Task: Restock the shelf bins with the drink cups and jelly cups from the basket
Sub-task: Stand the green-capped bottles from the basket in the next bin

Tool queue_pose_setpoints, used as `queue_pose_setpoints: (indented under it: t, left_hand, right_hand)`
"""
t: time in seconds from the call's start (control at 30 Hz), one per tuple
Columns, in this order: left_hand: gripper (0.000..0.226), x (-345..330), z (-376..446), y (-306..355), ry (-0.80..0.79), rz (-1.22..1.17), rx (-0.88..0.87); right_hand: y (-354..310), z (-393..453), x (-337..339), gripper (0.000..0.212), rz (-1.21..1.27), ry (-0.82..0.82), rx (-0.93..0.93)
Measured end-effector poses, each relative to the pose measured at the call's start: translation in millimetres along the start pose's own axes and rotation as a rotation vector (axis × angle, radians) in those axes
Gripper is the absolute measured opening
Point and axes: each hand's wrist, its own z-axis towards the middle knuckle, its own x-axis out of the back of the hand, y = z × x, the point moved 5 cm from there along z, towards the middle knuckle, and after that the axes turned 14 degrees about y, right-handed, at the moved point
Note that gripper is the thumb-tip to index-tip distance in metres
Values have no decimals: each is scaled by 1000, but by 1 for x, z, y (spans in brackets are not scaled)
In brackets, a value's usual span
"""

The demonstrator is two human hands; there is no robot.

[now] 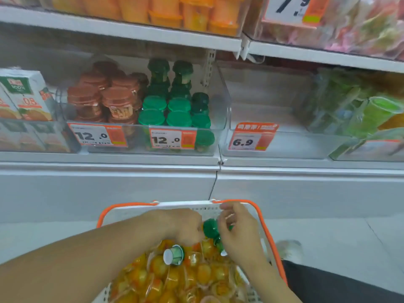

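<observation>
Head camera view, looking forward and down at a shop shelf with a white plastic basket with orange handles held low in front of the person. Both bare arms reach into the basket. The left hand is curled downward among the contents, knuckles up; its fingertips are hidden, so I cannot tell whether it grips anything. The right hand has its fingers curled around a green-lidded drink cup, which sits between the two hands near the basket's far wall. A second green drink cup lies on its side, white base facing the camera, on top of a heap of orange and yellow jelly cups that fills the basket's near part.

Above, at mid-height, a clear shelf bin holds red-lidded cups on its left side and green-lidded cups on its right, stacked in rows. Two orange price tags on its front each read 12.0. To its right stands another clear bin whose tag reads 6.9; no goods can be seen in its visible left part. Further right, a blurred bin holds green packaged goods. White juice cartons stand at the far left. The upper shelf carries orange cups and a price sign reading 7.9.
</observation>
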Motion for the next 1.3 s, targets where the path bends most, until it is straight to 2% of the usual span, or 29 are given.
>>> queue_pose_setpoints:
  t: [0.07,0.13,0.2,0.27,0.37,0.5,0.6,0.7,0.8,0.9,1.0,1.07,1.13,1.17,1.23,1.3]
  left_hand:
    - [24,-42,12,-9,-52,60,48]
    - [23,-84,22,-27,-51,45,194]
    - [47,-120,27,-39,13,1,354]
    - [67,-150,30,-43,82,31,434]
    - [70,-190,32,-39,112,84,444]
    - [71,-205,34,-40,278,187,454]
    - [69,-208,36,-46,309,178,461]
    - [57,-213,37,-67,345,-104,553]
    - [42,-211,29,-83,387,-709,710]
    - [48,-211,14,-66,170,-1469,838]
    - [56,-202,1,-49,9,-1885,768]
    - [64,-192,-5,-43,-65,-2016,703]
    - [69,-182,-8,-40,-114,-2048,688]
    - [68,-178,-9,-37,-126,-2033,677]
    - [71,-161,-10,-28,-176,-1963,596]
    - [67,-137,-11,-15,-235,-1858,465]
  right_hand:
    - [59,-38,-28,44,-208,-272,-57]
    - [103,-71,-41,60,-338,-483,-145]
    - [133,-92,-42,70,-429,-613,-208]
    - [151,-102,-43,76,-464,-687,-250]
    - [160,-101,-49,71,-444,-632,-269]
    - [153,-78,-51,42,-356,-330,-234]
    - [155,-70,-57,47,-274,-293,-315]
    - [157,-68,-64,52,-312,-289,-306]
    - [159,-71,-67,38,-278,-257,-353]
    - [162,-74,-66,40,-228,-163,-477]
    - [161,-77,-65,48,-83,-106,-715]
    - [160,-80,-67,53,96,-115,-956]
    - [151,-84,-68,46,468,-174,-1229]
    - [143,-84,-65,41,632,-230,-1307]
    - [128,-76,-53,43,806,-362,-1305]
    - [106,-61,-40,48,863,-494,-1179]
